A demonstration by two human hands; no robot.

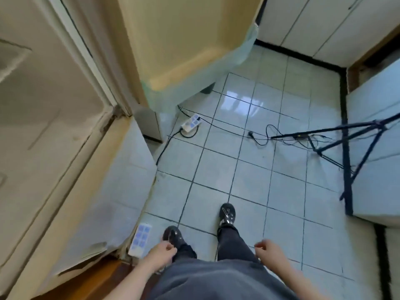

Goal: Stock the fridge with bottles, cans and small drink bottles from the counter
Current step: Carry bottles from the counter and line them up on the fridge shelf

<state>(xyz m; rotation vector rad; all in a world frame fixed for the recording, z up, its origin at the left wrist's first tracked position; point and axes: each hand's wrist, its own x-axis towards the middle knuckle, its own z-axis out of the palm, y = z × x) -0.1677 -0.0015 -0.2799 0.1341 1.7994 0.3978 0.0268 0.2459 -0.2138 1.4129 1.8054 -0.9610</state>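
A floor (249, 169) of pale glossy tiles with dark grout lines fills most of the view, seen from above. Along the left runs a big cream panel (43, 105) with a framed edge, tilted across the view. Above the middle stands a yellow cabinet body (179, 40), its lower edge pale green, raised on short grey feet. White cupboard doors (324, 22) close off the upper right corner above a black skirting strip. A pale slab (372, 109) lies along the right edge. At the lower left a strip of brown wooden flooring (97, 276) meets the tiles.

The person stands at the bottom middle in dark grey trousers (216, 278), both bare forearms hanging forward. A black tripod stand (347, 180) spreads its legs over the tiles and the slab at the right, with thin wires around its hub.

The left hand (161, 253) hangs over the left knee; its grip is slack, fingers loosely curled, pinching nothing. The right hand (269, 250) hangs beside the right thigh in the same slack curl, also holding nothing.

The left shoe (172, 234) and the right shoe (227, 213) are black, the right one set further forward. A white power strip (190, 125) lies near the yellow body's foot, a black cable (227, 128) running from it toward the tripod. A second strip (140, 239) with blue sockets lies just beside the left shoe.

Where the bottles and cans are, and which body is the fridge, cannot be told from this view.
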